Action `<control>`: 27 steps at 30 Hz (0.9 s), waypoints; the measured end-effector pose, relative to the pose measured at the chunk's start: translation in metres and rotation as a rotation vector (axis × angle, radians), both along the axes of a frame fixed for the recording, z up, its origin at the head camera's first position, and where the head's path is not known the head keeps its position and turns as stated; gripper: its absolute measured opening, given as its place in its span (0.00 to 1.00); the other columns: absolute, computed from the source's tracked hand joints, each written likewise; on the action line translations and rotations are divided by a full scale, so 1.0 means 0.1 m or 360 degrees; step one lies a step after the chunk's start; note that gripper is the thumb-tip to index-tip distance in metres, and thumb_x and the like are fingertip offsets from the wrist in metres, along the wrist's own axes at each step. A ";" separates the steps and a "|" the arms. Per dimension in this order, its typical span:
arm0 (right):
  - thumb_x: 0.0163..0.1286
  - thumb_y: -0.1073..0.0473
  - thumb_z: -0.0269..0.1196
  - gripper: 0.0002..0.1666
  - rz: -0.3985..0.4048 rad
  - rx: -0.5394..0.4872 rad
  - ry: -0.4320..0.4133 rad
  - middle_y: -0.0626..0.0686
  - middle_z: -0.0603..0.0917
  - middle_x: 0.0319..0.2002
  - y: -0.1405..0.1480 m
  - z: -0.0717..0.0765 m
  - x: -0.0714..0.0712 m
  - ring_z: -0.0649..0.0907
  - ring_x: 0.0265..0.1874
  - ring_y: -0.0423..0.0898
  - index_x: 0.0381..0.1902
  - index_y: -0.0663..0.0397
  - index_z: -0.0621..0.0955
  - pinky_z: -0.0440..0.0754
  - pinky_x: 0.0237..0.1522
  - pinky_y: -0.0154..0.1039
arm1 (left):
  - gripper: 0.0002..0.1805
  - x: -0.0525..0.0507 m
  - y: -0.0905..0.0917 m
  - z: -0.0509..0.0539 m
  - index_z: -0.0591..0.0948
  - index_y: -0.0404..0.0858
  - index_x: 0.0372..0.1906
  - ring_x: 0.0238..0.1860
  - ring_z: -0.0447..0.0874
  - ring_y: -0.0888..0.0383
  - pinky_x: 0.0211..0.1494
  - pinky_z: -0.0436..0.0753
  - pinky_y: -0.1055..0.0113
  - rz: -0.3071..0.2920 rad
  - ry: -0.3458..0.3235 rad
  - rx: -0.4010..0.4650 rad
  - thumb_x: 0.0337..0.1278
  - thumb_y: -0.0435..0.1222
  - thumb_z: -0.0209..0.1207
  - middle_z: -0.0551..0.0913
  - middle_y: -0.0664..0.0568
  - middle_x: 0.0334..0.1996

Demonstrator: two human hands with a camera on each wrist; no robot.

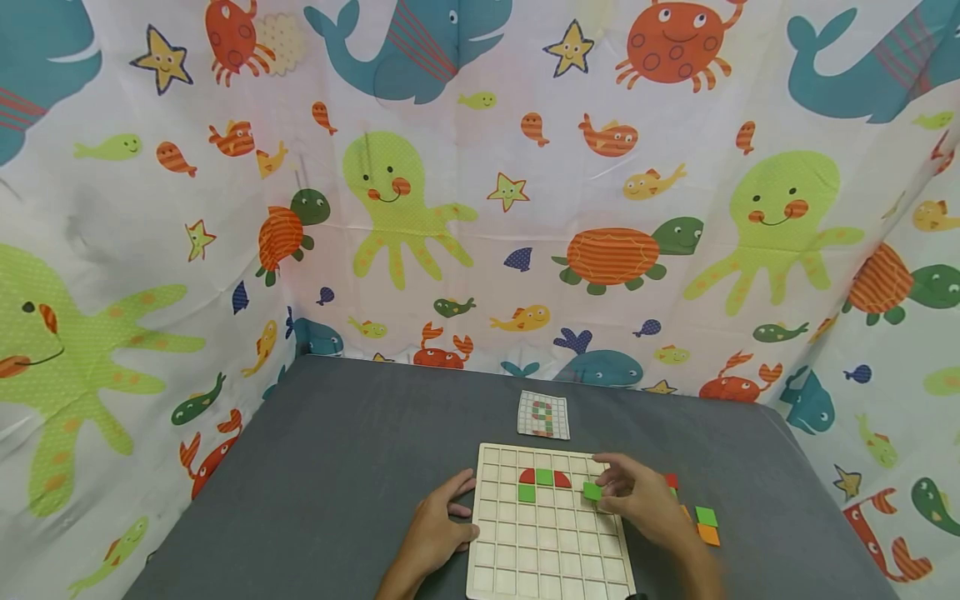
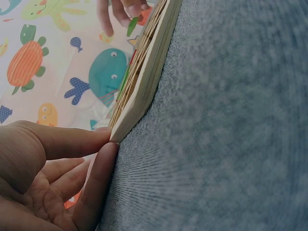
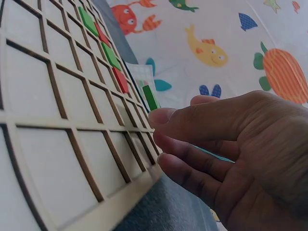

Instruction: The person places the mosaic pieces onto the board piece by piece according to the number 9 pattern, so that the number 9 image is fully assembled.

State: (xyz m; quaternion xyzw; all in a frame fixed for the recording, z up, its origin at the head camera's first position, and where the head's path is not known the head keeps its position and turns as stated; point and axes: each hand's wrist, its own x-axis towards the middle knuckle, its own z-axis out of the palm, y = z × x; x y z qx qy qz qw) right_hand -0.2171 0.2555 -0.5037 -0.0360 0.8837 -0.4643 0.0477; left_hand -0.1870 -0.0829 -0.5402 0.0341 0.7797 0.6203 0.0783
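A pale wooden grid board [image 1: 551,533] lies on the dark table. My left hand [image 1: 437,527] is at its left edge; in the left wrist view the thumb and a finger [image 2: 72,142] pinch the board's edge near a corner. Between its thumb and fingertips, my right hand [image 1: 637,497] holds a green square tile [image 3: 150,97] just above the board's upper right cells. Set in the grid are a green square tile [image 1: 544,477] between two red rounded tiles, one of them a red tile [image 1: 562,480] on the right, and another green tile [image 1: 527,493] below.
Behind the board lies a pattern card [image 1: 543,415] with a coloured grid design. Loose tiles sit right of the board, including a green tile [image 1: 706,517] and an orange tile [image 1: 708,535]; others are partly hidden by my right hand. A sea-animal cloth [image 1: 480,225] hangs around the table.
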 end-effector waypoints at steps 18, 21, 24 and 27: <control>0.57 0.72 0.76 0.38 0.0169 0.0013 0.0009 0.52 0.87 0.42 -0.21 -0.07 -0.01 0.85 0.39 0.46 0.67 0.60 0.81 0.87 0.41 0.38 | 0.47 0.01 0.00 0.00 0.74 0.38 0.77 0.47 0.83 0.52 0.27 0.87 0.61 0.0013 0.0030 -0.0017 0.44 0.17 0.70 0.81 0.43 0.69; 0.58 0.72 0.77 0.38 0.0206 0.0009 0.0020 0.53 0.87 0.43 -0.22 -0.08 -0.01 0.85 0.39 0.46 0.67 0.60 0.80 0.86 0.41 0.37 | 0.47 0.01 0.00 0.00 0.74 0.38 0.76 0.47 0.83 0.52 0.27 0.87 0.61 0.0015 0.0028 -0.0020 0.44 0.17 0.70 0.81 0.42 0.69; 0.59 0.72 0.76 0.37 0.0234 -0.0014 0.0033 0.54 0.86 0.43 -0.22 -0.09 -0.01 0.85 0.39 0.46 0.67 0.61 0.80 0.86 0.40 0.36 | 0.47 0.01 0.01 0.00 0.74 0.38 0.76 0.47 0.83 0.51 0.27 0.87 0.61 0.0013 0.0026 -0.0018 0.44 0.17 0.70 0.81 0.42 0.69; 0.59 0.72 0.76 0.37 0.0258 -0.0028 0.0043 0.55 0.86 0.43 -0.21 -0.10 -0.02 0.86 0.40 0.48 0.67 0.62 0.80 0.86 0.39 0.36 | 0.47 0.01 0.01 0.00 0.74 0.38 0.77 0.47 0.83 0.51 0.27 0.87 0.61 0.0014 0.0026 -0.0015 0.44 0.17 0.70 0.81 0.42 0.69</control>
